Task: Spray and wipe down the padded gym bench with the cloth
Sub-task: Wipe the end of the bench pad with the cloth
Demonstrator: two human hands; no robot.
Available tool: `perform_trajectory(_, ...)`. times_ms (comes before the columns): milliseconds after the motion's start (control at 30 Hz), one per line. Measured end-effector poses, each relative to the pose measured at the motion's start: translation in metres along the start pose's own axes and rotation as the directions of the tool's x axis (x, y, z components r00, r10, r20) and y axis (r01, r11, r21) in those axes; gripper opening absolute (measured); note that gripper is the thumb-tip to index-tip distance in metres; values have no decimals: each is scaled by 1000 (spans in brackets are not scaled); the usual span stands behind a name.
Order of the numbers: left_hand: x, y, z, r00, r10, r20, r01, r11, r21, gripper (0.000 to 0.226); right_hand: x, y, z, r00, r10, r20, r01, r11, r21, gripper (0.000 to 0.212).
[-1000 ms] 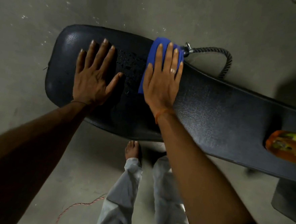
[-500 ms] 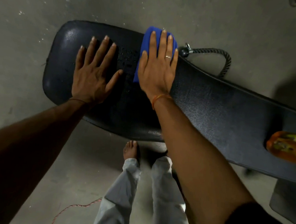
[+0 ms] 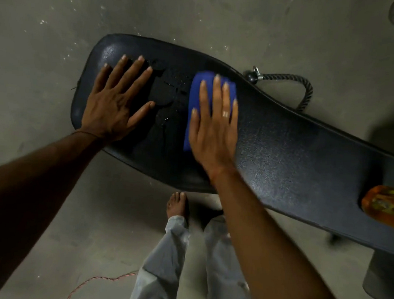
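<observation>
Head view shows us one padded black bench (image 3: 284,155), and we count two hands on it. Our left hand (image 3: 115,106) lies flat near the rounded end of the surface, palm down, fingers spread wide, holding nothing. Our right hand (image 3: 212,131) lies flat as well, fingers straight and close together, pressing one folded blue cloth (image 3: 196,98) onto the padding; a ring shows on one finger. The cloth sticks out beyond the fingertips and along the thumb side. Between the two hands we see a patch of small droplets (image 3: 172,87) on the padding. One orange bottle (image 3: 385,204) lies on the surface well to the right, cut off by the frame edge; we cannot tell what is in it. On the floor (image 3: 60,23) beyond the bench lies one black rope handle (image 3: 296,86) with a metal clip. Below the bench we see one bare foot (image 3: 177,204), two grey trouser legs (image 3: 160,263) and one thin reddish cord (image 3: 98,280).
</observation>
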State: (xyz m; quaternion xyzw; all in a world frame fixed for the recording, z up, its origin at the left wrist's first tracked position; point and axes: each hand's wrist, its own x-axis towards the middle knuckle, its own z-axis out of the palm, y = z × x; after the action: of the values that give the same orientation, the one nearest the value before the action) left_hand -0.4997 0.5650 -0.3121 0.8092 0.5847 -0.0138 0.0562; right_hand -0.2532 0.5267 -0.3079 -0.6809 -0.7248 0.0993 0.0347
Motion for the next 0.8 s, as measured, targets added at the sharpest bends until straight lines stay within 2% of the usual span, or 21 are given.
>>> perform_trajectory(100,-1,1,0,1000,-5,-11,5,1000,9,73,65,-4,-1,991,131,-36,-131,991,17,62)
perform_trajectory(200,0,-1,0,1000,-5,-10,5,1000,3,74,55,-14,1,982,179,-61,-178,984,25,62)
perform_trajectory(333,1,1,-2,996,-88,-6,87,996,-26,78,-61,-45,5,995,71,68,-71,997,5,63)
perform_trajectory(400,1,0,-2,990,-144,-10,143,989,-44,79,-89,-50,7,993,15,114,-13,1000,-15,63)
perform_trajectory(567,2,-1,2,991,-134,-26,133,990,-43,77,-3,-40,5,1000,-7,24,7,1000,-18,61)
perform_trajectory(667,1,-3,6,990,-134,-32,133,991,-28,76,73,-43,4,991,128,-47,-127,992,21,62)
perform_trajectory(733,1,-3,7,991,-124,-41,123,992,-32,74,84,-48,5,982,179,-60,-178,984,28,61)
perform_trajectory(800,1,-4,5,992,-121,-45,119,992,-46,72,50,-57,7,988,147,-46,-145,989,32,61)
